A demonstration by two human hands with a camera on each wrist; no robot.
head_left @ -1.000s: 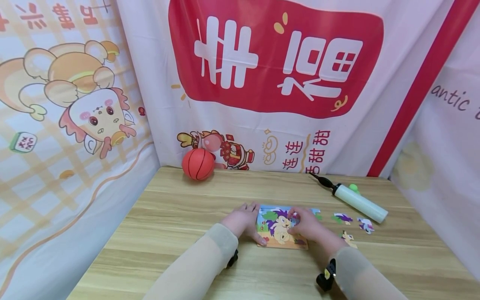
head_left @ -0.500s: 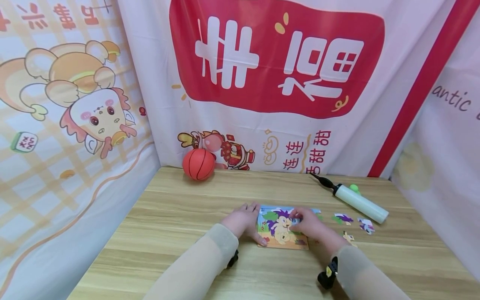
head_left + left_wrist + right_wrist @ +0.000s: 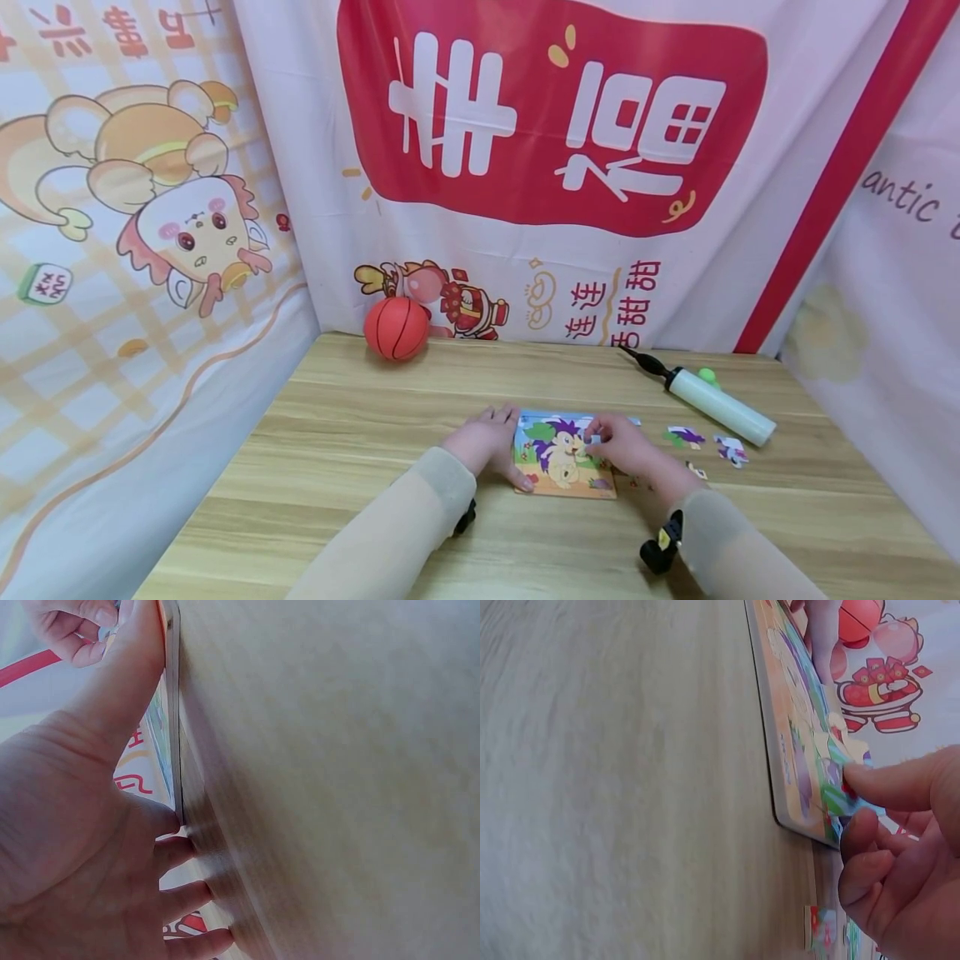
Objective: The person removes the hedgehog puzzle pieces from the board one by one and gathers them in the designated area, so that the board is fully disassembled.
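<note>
A jigsaw puzzle board (image 3: 567, 483) with a purple-haired cartoon animal lies flat on the table. My left hand (image 3: 491, 443) rests at the board's left side, thumb over its lower left corner. In the left wrist view its fingers (image 3: 180, 900) are straight and spread, touching the tabletop beside the board's edge. My right hand (image 3: 618, 442) is over the board's right part. Between thumb and index finger it pinches a green and blue puzzle piece (image 3: 838, 796), seen in the right wrist view. From the head, that piece is mostly hidden by the fingers.
Loose puzzle pieces (image 3: 686, 435) lie right of the board, another piece (image 3: 731, 451) beyond them; the right forearm partly covers some. A hand pump (image 3: 720, 404) and a small green object (image 3: 708, 377) are at the back right. A red ball (image 3: 397, 328) sits at the back left.
My right hand has shifted slightly to the right over the board, and its forearm now covers more of a loose piece. The left hand keeps its place.
</note>
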